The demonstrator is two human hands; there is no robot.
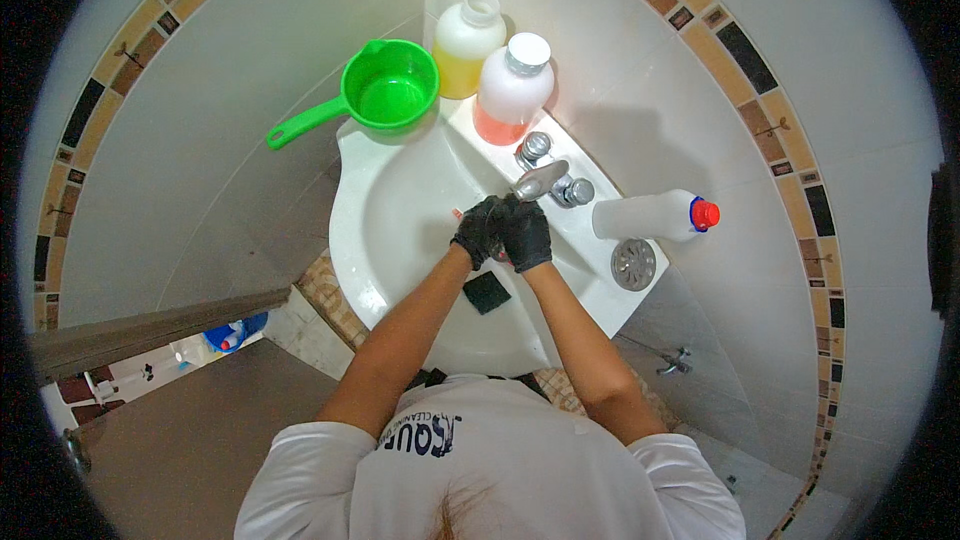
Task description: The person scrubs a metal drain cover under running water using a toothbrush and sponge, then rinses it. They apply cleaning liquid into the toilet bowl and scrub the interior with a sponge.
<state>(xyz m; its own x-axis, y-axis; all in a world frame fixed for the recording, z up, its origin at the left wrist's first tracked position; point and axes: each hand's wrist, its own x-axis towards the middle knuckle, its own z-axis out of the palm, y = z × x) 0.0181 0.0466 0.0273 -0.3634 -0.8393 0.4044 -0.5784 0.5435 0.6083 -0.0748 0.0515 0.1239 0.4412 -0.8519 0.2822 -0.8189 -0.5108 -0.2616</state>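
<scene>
My left hand (477,231) and my right hand (527,236), both in black gloves, are together just under the spout of the chrome faucet (541,180). They are over the white corner sink basin (397,195). A small orange-red piece (457,214) shows beside the left glove, and a bit of red shows between the wrists. The gloves hide whether these belong to one thing, and the fingers are mostly covered. Closer to me, a dark scouring pad (487,292) lies inside the basin.
On the sink's back corner stand a green dipper (390,86), an uncapped bottle of yellow liquid (461,52) and a capped bottle of pink-orange liquid (512,94). A white bottle with a red cap (652,215) and a metal drain cover (634,265) occupy the right ledge. Tiled walls (712,112) enclose the corner.
</scene>
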